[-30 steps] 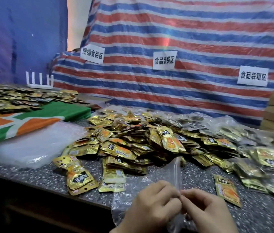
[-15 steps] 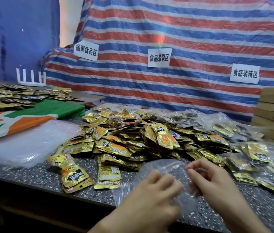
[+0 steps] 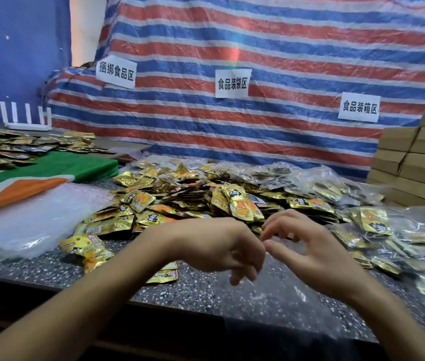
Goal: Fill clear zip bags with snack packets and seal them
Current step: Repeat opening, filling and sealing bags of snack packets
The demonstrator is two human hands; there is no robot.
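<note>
Grip — left hand [image 3: 214,246] fingers curled onto clear zip bag [image 3: 279,298] | right hand [image 3: 313,254] half-curled — hold unclear

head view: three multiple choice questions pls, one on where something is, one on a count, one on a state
1. The stacked cardboard boxes stand at which side of the view?
A left
B right
C centre

2. How many white paper signs hang on the striped tarp?
A two
B five
C three

3. The clear zip bag on the counter is:
A empty
B half full
C packed full

Answers:
1 B, they rise along the right edge.
2 C, three signs are spread across the tarp.
3 A, the speckled counter shows through it, with nothing inside.
</note>
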